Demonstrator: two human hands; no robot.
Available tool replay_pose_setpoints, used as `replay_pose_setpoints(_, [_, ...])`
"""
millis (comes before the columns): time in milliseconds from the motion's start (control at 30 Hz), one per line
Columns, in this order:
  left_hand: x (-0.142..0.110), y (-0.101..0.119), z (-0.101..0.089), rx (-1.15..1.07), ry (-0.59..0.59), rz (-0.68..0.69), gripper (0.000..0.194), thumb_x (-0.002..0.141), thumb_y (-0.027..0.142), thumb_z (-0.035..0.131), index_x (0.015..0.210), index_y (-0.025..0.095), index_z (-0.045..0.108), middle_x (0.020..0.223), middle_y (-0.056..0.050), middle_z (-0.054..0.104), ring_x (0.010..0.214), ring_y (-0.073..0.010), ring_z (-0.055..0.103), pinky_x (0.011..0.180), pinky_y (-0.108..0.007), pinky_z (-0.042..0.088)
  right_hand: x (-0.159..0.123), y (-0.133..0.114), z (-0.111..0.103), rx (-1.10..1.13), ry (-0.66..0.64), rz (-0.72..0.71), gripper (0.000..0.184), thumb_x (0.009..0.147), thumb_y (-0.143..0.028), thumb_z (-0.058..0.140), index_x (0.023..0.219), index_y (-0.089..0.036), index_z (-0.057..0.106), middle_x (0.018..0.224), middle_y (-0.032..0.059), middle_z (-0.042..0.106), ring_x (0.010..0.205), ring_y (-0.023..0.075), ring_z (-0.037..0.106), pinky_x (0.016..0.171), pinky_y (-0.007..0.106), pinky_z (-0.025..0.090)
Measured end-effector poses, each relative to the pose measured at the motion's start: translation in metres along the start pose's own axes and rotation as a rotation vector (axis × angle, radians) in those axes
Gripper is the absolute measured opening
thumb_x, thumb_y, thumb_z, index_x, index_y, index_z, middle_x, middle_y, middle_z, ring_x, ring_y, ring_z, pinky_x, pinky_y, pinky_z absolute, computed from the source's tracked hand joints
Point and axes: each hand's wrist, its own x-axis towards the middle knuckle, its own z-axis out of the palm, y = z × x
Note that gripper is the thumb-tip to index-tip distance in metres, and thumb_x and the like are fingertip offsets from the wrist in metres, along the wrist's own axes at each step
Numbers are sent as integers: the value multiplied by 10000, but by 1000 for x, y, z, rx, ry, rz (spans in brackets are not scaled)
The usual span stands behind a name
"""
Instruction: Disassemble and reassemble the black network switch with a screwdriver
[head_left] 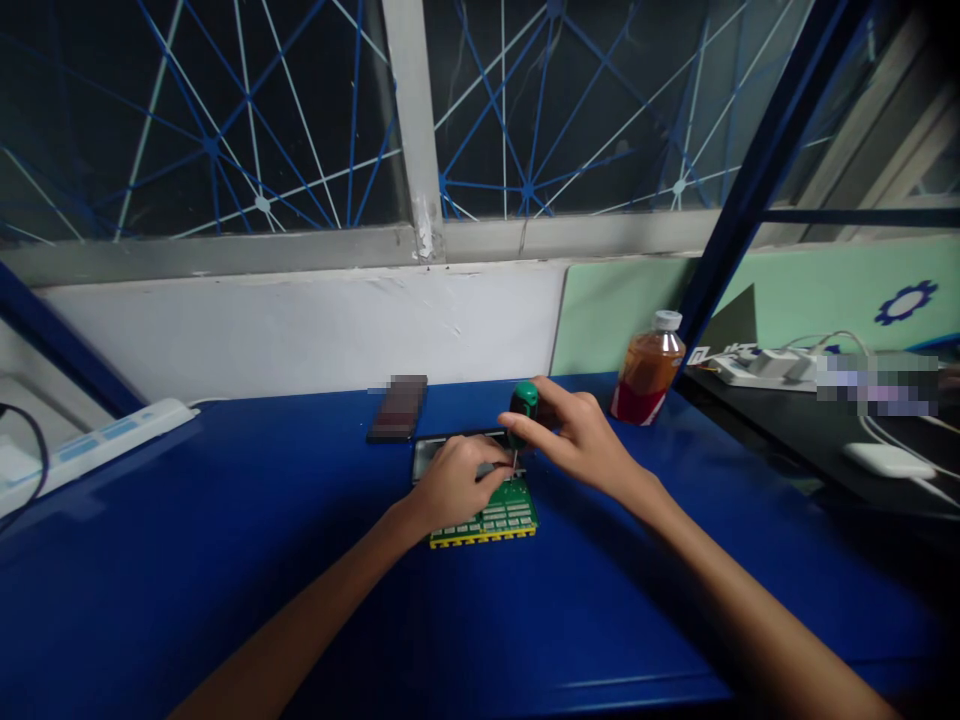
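A green circuit board [501,518] with a yellow front edge lies on the blue table [225,560]. My left hand [454,482] rests curled on the board's upper left part, pressing it down. My right hand [577,432] pinches a green-handled screwdriver [522,402], held upright with its thin shaft pointing down onto the board. A flat grey tray or device [429,452] lies just behind the board, partly hidden by my left hand.
A dark phone [397,408] lies behind the board. A bottle of orange-red liquid [648,372] stands at the right. A white power strip [97,440] sits at the far left. Chargers and cables [757,362] cover a dark desk on the right.
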Motion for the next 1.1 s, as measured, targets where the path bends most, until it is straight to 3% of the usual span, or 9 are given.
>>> replay_pose_setpoints(167, [1,-1,0,-116,6,-11,146,843,174,584,851,209,725,893,-4,744,854,-181,665,781,-316,465,1,2,0,77,-53,28,323,862,-509,544,770,-202,503,600,-29,540,518,100,474,476,252,333])
replay_pose_setpoints(533, [-2,-8,4,45,45,-48,132,835,256,625,863,243,753,886,-31,745,847,-202,656,795,-370,463,2,5,3,49,-40,5,346,785,-490,649,693,-189,506,604,-18,559,547,112,504,499,259,373])
replay_pose_setpoints(767, [-3,-11,9,54,87,1,135,842,282,627,872,237,751,839,-28,736,832,-193,650,818,-357,470,1,6,8,120,-65,61,342,759,-491,668,898,-182,624,669,-10,600,562,115,495,513,253,391])
replay_pose_setpoints(1000, [-3,-6,8,4,93,55,124,836,236,625,876,231,742,885,-20,743,887,-205,655,840,-357,459,1,11,16,205,-35,136,367,750,-505,674,906,-177,626,672,1,597,575,131,520,523,265,403])
replay_pose_setpoints(1100, [-2,-4,6,-33,65,78,157,848,187,592,887,231,738,911,-7,743,892,-189,655,841,-340,455,0,11,17,213,-12,129,402,748,-494,679,995,-187,602,680,-13,569,561,121,487,505,259,386])
